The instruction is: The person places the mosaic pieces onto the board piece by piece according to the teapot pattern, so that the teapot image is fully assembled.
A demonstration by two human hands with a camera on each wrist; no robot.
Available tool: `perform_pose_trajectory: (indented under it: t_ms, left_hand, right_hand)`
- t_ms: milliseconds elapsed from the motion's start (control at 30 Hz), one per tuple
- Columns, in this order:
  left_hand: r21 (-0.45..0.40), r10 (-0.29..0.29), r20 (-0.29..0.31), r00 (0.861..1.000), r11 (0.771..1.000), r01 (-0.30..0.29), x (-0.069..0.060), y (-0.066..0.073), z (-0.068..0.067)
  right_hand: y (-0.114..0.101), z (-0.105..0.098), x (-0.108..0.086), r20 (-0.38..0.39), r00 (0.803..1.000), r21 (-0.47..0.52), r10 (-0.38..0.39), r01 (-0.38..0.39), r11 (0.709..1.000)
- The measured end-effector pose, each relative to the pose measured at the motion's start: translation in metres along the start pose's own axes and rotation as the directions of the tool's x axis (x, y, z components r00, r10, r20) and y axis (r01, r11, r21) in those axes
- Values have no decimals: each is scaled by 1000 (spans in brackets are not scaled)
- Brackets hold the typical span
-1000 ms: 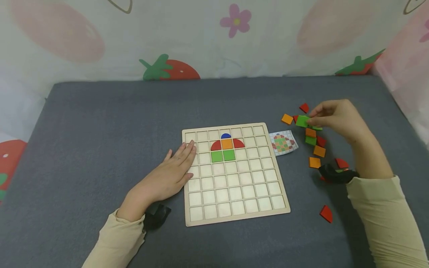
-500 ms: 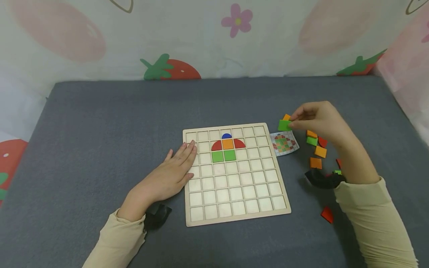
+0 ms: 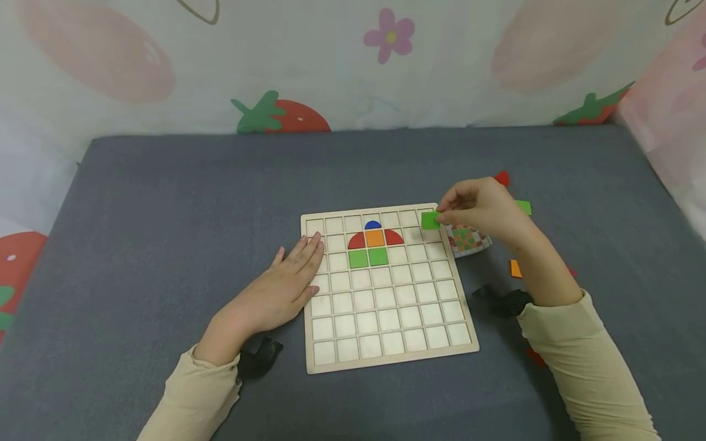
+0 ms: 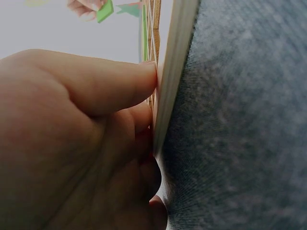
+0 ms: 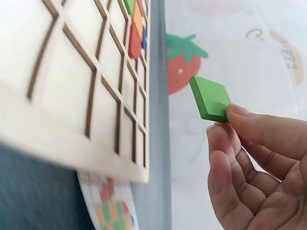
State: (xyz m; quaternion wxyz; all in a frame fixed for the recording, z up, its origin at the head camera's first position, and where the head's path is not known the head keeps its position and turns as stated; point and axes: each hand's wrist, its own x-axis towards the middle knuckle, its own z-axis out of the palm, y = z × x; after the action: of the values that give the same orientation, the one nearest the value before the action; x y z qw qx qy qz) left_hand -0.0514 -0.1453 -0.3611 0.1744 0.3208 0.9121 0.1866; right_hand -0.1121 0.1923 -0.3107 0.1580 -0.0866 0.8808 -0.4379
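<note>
A wooden grid board [image 3: 391,312] lies on the dark grey cloth, several coloured pieces set in its upper cells: a blue half-round, an orange square [image 3: 374,237], red quarter-rounds and two green squares [image 3: 368,258]. My left hand [image 3: 281,285] rests with extended fingers on the board's left edge; its thumb touches the rim in the left wrist view. Between thumb and fingertips my right hand [image 3: 485,211] pinches a green square tile [image 5: 210,98], held above the board's upper right corner.
A small printed pattern card [image 3: 467,240] sticks out from under the board's right side. Loose tiles lie further right, partly hidden by the right arm: an orange one [image 3: 515,268], a green one [image 3: 524,207] and red ones [image 3: 502,178]. A patterned curtain [image 3: 430,73] hangs behind the table.
My right hand has carried the green tile leftward from the loose pieces, past the card, to over the board's upper right corner. The left hand has stayed on the board's edge.
</note>
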Motion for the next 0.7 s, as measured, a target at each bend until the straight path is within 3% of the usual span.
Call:
perform_pose_trajectory:
  t_ms: [400,700]
  left_hand:
    - [5,-10,-3,1000,1000,10,-1,0,0]
    - [4,-7,17,1000,1000,7,1,1,-1]
  right_hand:
    - [-2,31,13,120,992,46,-40,35,998]
    - [1,38,15,168,983,21,-79,77,997]
